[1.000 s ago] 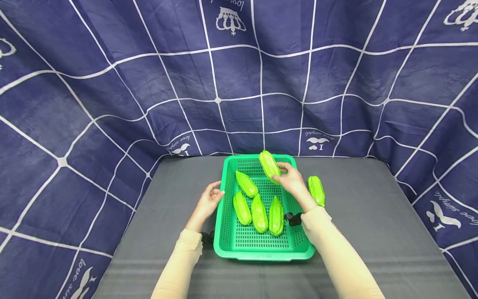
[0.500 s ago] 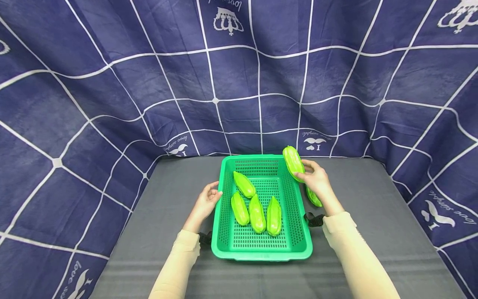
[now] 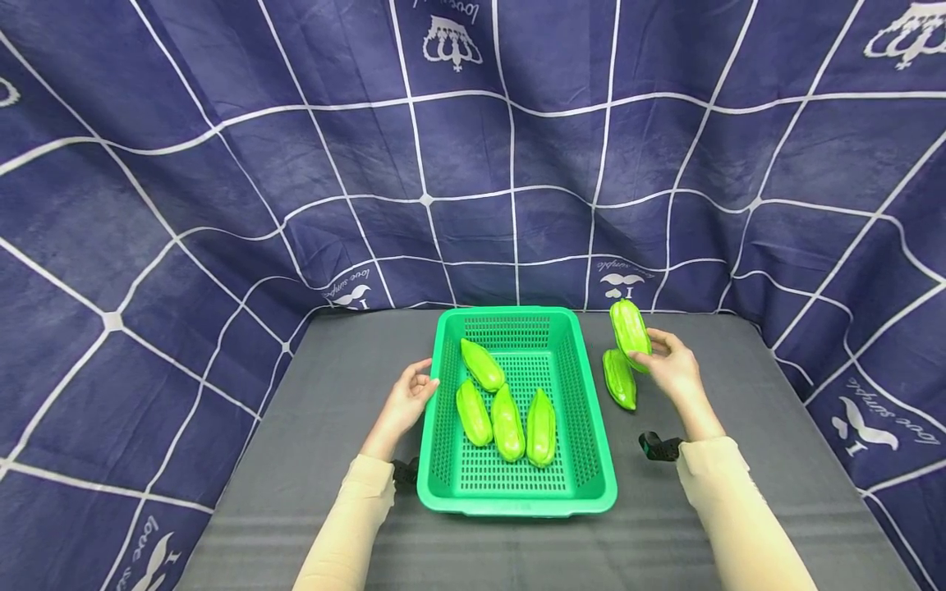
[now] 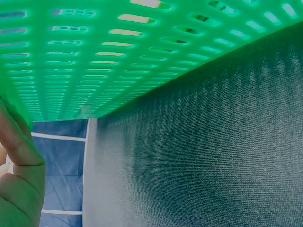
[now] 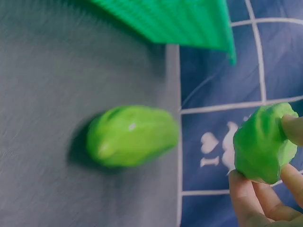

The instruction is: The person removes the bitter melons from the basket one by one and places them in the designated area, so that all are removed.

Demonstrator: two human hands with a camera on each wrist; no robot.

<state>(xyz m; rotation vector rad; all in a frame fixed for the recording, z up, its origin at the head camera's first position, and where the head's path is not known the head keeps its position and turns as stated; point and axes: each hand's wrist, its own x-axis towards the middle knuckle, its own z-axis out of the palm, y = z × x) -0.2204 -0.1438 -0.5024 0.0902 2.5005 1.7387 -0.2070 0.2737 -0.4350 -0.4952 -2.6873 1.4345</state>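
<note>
In the head view my right hand pinches a long, ridged green vegetable, shaped like a bitter melon, between thumb and fingers. It is held up beyond the right side of the green plastic basket. A second such vegetable lies just below it on the table; the right wrist view shows both, the held vegetable and the lying vegetable. My left hand touches the basket's left side with loosely bent fingers, thumb at the rim. The left wrist view shows this hand against the perforated wall.
Several similar green vegetables lie inside the basket, mostly toward its near half. The table has a grey cover. Behind and to both sides hangs a dark blue curtain with white lines. Black wrist-camera mounts sit by the sleeves.
My right hand has carried the vegetable from over the basket's far part to the right, past the rim. The vegetable on the table has turned slightly. The left hand stays at the basket.
</note>
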